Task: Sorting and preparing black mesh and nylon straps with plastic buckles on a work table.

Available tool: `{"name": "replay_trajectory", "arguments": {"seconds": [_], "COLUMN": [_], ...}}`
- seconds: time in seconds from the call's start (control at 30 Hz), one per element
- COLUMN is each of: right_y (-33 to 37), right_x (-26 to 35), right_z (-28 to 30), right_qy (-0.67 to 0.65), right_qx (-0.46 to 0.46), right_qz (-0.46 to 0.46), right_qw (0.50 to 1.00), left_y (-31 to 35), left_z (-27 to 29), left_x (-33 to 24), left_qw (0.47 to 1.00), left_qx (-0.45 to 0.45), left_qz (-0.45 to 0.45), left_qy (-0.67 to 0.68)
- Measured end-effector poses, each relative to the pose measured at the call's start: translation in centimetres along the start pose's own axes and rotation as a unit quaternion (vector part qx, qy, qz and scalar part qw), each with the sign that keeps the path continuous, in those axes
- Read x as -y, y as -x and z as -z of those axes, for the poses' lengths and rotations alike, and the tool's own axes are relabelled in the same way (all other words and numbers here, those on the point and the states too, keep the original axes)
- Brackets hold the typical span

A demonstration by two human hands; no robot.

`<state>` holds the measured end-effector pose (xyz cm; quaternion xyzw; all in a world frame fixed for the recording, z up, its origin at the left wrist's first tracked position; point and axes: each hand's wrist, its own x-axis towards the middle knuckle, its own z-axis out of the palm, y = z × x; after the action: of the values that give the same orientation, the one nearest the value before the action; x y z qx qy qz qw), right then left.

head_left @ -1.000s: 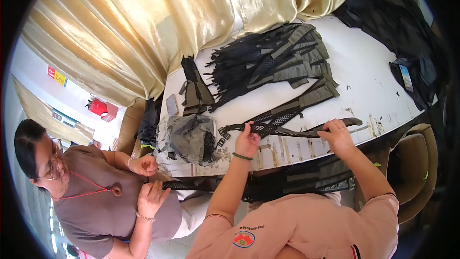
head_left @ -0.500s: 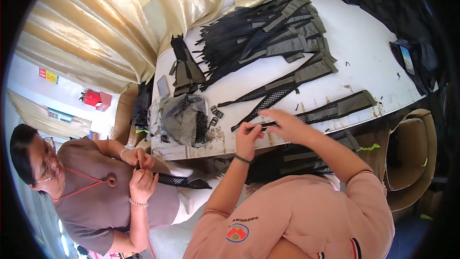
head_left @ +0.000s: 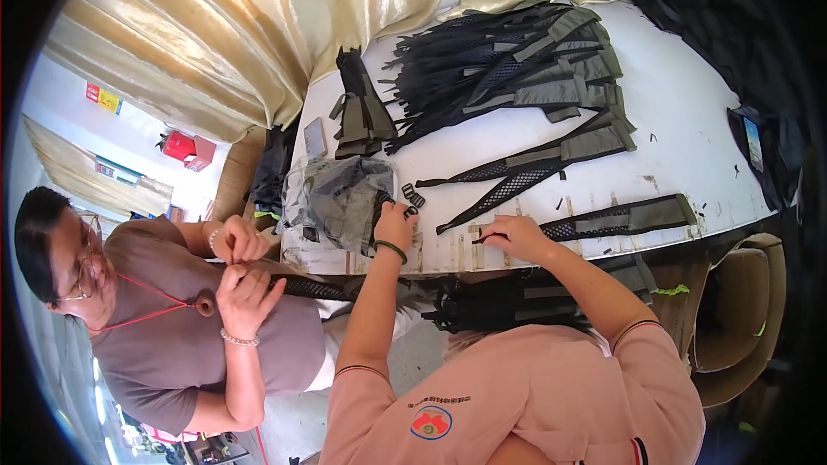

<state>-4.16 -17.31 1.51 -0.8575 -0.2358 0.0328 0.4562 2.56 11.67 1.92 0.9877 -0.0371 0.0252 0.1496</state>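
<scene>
My left hand [head_left: 395, 227] has its fingertips bent onto a small black buckle [head_left: 411, 212] beside the clear plastic bag [head_left: 323, 204]. Two more black buckles [head_left: 413, 195] lie just beyond it. My right hand [head_left: 517, 238] pinches the narrow end of a black mesh strap [head_left: 616, 219], and a short tip pokes out to the left of the fingers. The strap's wide olive-grey part rests along the table's near edge. Two similar straps [head_left: 538, 155] lie farther off, their ends spread apart.
A heap of straps [head_left: 508, 60] covers the back of the white table [head_left: 689, 103]. A smaller bundle [head_left: 362, 112] and a phone [head_left: 315, 138] lie left. Dark fabric is piled right, above a cardboard box [head_left: 732, 319]. At left, a co-worker [head_left: 207, 319] handles another strap.
My left hand has left the strap end and moved left to the loose buckles. My right hand has lowered and keeps the strap end. The whole view has shifted slightly.
</scene>
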Motion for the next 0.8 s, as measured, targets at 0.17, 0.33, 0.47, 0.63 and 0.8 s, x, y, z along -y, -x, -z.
{"name": "replay_trajectory", "arguments": {"seconds": [0.17,0.33,0.47,0.63,0.8], "right_y": [-0.9,-1.1,-0.8,-0.4,0.2], "right_x": [-0.9,-1.2,0.3,2.7,4.2], "right_z": [-0.2,1.2,2.8,4.3,4.3], "right_qy": [-0.016,-0.1,-0.025,-0.158,-0.276], "right_qx": [0.007,0.035,0.047,0.076,0.092], "right_qz": [-0.037,0.008,0.043,-0.007,-0.058], "right_qw": [0.999,0.994,0.998,0.984,0.955], "left_y": [-0.3,3.0,6.4,8.0,8.4], "left_z": [0.3,-0.5,-0.4,-0.7,0.0], "left_x": [-0.8,-4.6,-8.4,-10.5,-12.5], "left_qw": [0.999,0.891,0.62,0.418,0.374], "left_qx": [-0.03,0.046,0.147,0.219,0.261], "left_qz": [-0.032,0.039,0.145,0.145,0.141], "left_qy": [-0.032,0.449,0.757,0.87,0.878]}}
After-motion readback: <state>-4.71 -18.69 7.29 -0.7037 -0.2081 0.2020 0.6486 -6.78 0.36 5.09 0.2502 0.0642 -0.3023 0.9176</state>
